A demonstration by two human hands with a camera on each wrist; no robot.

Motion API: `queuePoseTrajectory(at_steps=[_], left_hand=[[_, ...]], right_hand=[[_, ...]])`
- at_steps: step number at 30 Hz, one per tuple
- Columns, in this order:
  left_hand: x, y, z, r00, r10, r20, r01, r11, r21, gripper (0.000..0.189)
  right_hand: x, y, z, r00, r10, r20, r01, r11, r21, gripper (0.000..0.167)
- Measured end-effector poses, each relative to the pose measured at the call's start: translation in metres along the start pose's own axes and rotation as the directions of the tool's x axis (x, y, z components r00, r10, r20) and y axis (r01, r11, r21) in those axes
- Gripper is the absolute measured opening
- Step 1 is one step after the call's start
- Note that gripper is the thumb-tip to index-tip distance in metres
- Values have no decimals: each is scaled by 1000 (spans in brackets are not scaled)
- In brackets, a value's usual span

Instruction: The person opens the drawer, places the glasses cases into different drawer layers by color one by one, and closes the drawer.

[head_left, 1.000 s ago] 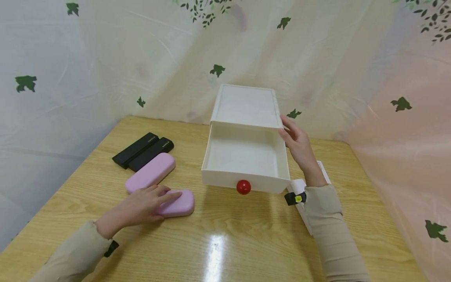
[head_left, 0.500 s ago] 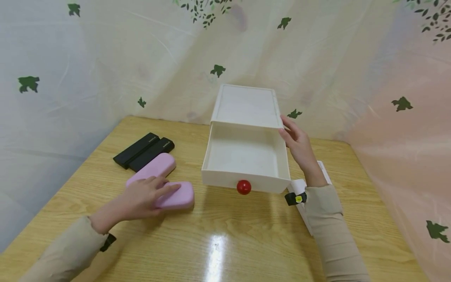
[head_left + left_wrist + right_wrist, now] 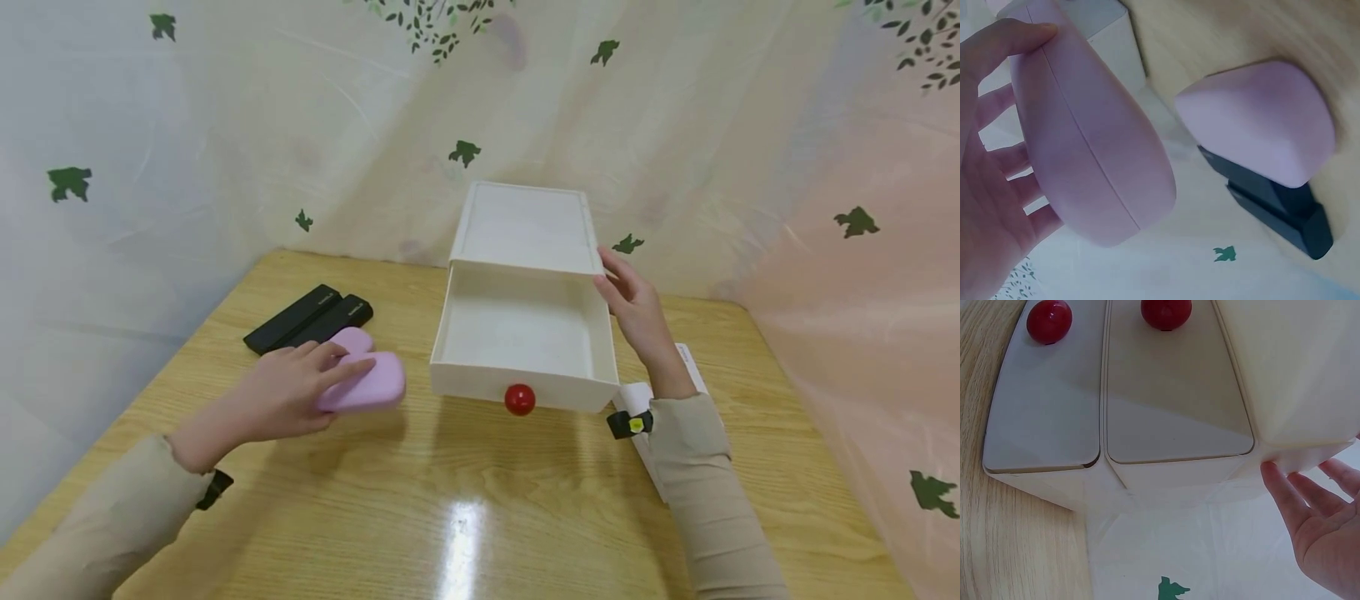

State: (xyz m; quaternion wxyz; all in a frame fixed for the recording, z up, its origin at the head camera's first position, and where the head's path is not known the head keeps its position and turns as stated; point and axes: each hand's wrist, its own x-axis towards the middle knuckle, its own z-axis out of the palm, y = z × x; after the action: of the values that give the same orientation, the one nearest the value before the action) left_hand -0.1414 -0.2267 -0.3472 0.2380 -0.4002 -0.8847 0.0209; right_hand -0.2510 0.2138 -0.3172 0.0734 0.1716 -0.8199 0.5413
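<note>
My left hand (image 3: 277, 396) grips a pink glasses case (image 3: 367, 387), held above the table with its shadow below. The left wrist view shows the thumb across the case's seam and fingers behind it. A second pink glasses case (image 3: 1260, 122) lies beyond, partly hidden in the head view. At the middle stands a white drawer cabinet (image 3: 525, 225), its top drawer (image 3: 465, 379) pulled out and bare inside, with a red knob (image 3: 520, 400). My right hand (image 3: 643, 321) touches the cabinet's right side with extended fingers. In the right wrist view, two lower drawers (image 3: 1172, 406) are closed.
Two long black cases (image 3: 292, 319) lie side by side at the back left of the wooden table (image 3: 555, 517). A white box (image 3: 690, 367) lies right of the cabinet, partly under the right forearm. A patterned curtain (image 3: 360, 167) hangs behind.
My left hand has lifted the near pink glasses case off the table and moved it away from me, so it now overlaps the other pink case. The right hand stays on the cabinet.
</note>
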Motion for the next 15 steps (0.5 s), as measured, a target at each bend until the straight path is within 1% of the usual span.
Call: queuePoseTrajectory(at_steps=[4, 9, 15], left_hand=[[6, -4, -8, 999, 16, -48, -15, 1000, 21, 68], [15, -10, -17, 998, 16, -65, -14, 1000, 27, 66], [28, -17, -30, 995, 31, -100, -28, 999, 24, 64]], right_hand=[[0, 0, 0, 1000, -4, -2, 4, 1000, -3, 53], [0, 0, 0, 1000, -9, -4, 9, 1000, 1, 53], [0, 1, 0, 1000, -10, -3, 10, 1000, -3, 53]])
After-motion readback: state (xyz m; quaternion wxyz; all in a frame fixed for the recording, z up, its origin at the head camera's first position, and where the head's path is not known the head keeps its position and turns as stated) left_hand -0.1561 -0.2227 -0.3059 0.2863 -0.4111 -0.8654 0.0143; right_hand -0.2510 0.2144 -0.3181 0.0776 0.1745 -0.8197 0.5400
